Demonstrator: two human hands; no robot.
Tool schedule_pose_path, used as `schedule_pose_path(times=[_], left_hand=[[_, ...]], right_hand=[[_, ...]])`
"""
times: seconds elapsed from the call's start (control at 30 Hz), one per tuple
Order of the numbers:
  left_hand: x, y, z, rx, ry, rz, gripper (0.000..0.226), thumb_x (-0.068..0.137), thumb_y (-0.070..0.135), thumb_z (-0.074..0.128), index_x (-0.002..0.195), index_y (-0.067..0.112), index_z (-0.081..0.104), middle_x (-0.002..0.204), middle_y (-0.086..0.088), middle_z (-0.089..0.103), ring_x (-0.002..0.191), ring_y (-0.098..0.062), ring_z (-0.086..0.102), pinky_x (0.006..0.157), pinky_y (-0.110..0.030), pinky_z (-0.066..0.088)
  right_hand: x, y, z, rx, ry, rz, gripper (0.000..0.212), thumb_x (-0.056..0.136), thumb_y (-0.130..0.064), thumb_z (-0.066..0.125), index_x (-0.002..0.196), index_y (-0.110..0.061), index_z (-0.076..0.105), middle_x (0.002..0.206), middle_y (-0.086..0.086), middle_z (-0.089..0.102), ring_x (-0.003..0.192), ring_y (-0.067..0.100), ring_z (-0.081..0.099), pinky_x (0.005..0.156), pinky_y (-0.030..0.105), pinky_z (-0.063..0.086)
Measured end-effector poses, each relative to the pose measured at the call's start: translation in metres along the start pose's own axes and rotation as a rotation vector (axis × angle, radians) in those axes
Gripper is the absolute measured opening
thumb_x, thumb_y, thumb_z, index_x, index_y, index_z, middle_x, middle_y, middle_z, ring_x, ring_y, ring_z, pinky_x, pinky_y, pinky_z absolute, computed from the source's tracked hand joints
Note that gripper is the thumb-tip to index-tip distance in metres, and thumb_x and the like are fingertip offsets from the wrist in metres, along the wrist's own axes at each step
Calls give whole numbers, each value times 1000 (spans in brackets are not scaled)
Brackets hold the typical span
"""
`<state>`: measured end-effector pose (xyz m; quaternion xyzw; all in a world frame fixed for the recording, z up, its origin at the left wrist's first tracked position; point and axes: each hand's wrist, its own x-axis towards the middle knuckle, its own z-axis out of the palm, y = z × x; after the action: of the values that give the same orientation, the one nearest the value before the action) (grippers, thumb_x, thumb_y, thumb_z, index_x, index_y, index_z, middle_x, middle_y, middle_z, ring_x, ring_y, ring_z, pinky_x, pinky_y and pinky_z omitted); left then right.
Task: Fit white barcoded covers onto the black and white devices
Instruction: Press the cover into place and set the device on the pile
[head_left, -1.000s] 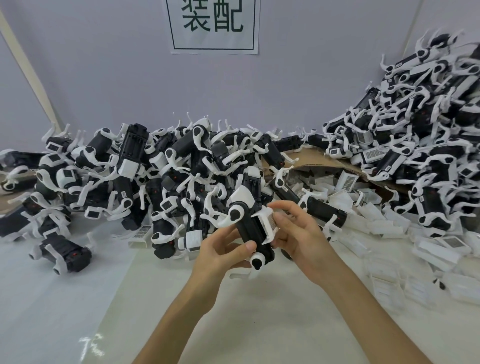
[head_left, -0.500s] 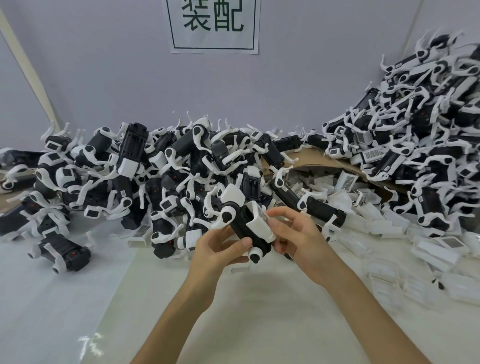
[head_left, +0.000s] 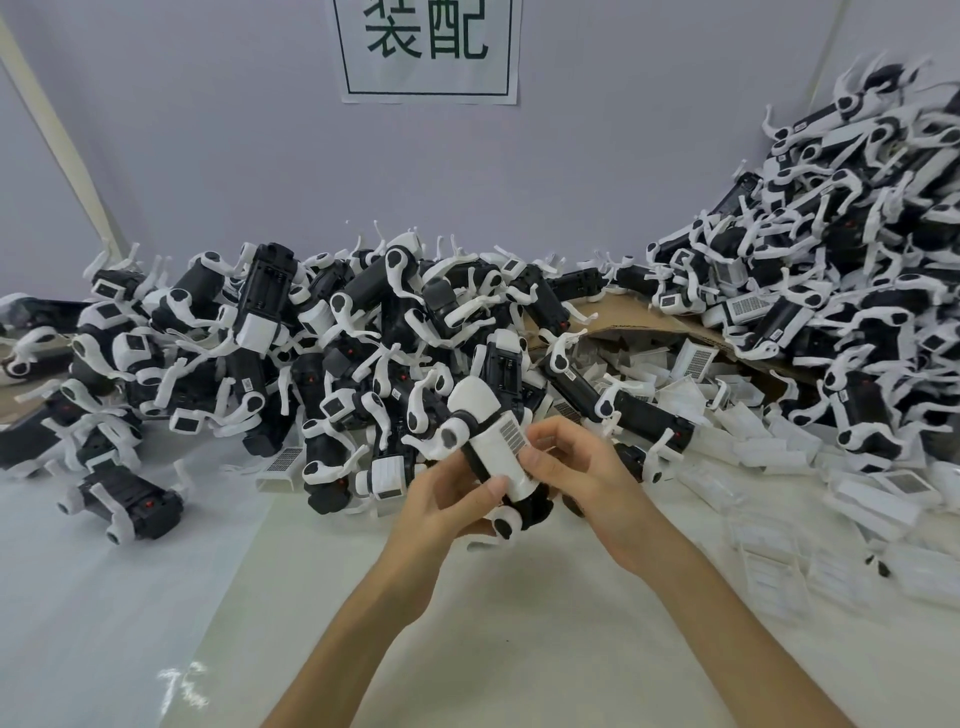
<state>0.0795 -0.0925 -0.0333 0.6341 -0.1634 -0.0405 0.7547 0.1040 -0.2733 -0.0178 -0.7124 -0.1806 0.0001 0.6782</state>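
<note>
The white barcoded cover (head_left: 496, 457) now lies flat along the device (head_left: 470, 400), no longer tilted off it. Our left hand (head_left: 447, 499) grips the device from below to steady it above the table (head_left: 519, 623), while our right hand (head_left: 582, 467) pinches the cover, probably pressing it home. Heaped devices (head_left: 311, 338) crowd close behind, and loose covers (head_left: 753, 431) lie to the right.

Bench (head_left: 519, 649) is surfaced white at left, cream in the middle. Black and white devices (head_left: 363, 338) are heaped along its back, piled higher at right. Loose white covers (head_left: 769, 447) are scattered at right, by a cardboard sheet (head_left: 639, 325). A lone device (head_left: 124, 501) is set apart at left
</note>
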Motion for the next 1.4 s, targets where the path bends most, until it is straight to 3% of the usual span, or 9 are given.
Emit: schedule_pose_path(times=[0.07,0.13,0.23,0.4,0.6,0.77,0.93,1.1,1.4], left_hand=[[-1,0,2,14,-17,-10,53,77,44,74,125,22,65,120,-3,73,110,-19,69,84,-35,56],[-1,-1,3,51,-25,13,56,78,48,71,126,20,64,122,-3,72,115,-19,67,93,-38,57],[-1,1,4,51,5,34,48,81,50,68,119,22,69,120,-5,73,115,-22,67,98,-41,56],[-1,1,5,5,13,28,33,93,41,58,120,26,70,119,-8,73,112,-26,69,86,-32,58],[0,0,4,-23,22,33,28,90,38,60,115,33,72,116,-10,74,108,-29,71,83,-38,60],[0,0,3,-14,38,25,26,89,38,60,112,35,73,113,-9,75,105,-28,72,78,-34,60],[0,-1,4,25,74,25,33,81,56,63,106,39,75,107,-8,77,104,-27,72,93,-55,53],[1,-1,6,31,123,21,28,87,57,57,102,42,76,105,-6,78,103,-28,72,99,-61,48],[4,-4,4,-84,164,-36,52,92,53,51,122,14,67,109,-15,75,103,-30,72,76,-35,61]], right_hand=[[0,1,3,-54,-23,4,40,79,-39,71,111,-15,66,110,4,70,104,18,65,94,32,52],[-1,2,7,-41,-64,7,41,80,-38,71,116,-19,63,115,0,71,113,18,64,101,34,50],[-2,4,11,-43,-104,11,41,82,-39,73,118,-25,58,113,-5,72,111,14,66,94,30,52],[-5,2,13,-47,-142,-4,40,87,-41,73,121,-34,55,109,-6,75,105,12,70,84,22,54],[-8,6,18,-138,-74,-129,28,93,-24,70,118,-14,62,111,-8,73,108,8,67,84,20,53],[-8,6,19,-169,-58,-130,29,94,-26,69,119,-15,62,106,-6,74,105,10,69,84,22,53],[-10,8,22,-215,-65,-122,34,92,-37,70,122,-25,62,107,-9,73,105,10,69,86,22,54],[-11,6,20,-218,-91,-120,39,89,-37,71,124,-25,60,108,-9,73,107,9,68,86,21,54],[-11,9,24,-263,-37,-169,45,89,-39,70,130,-23,62,111,-15,73,109,0,66,85,10,47]])
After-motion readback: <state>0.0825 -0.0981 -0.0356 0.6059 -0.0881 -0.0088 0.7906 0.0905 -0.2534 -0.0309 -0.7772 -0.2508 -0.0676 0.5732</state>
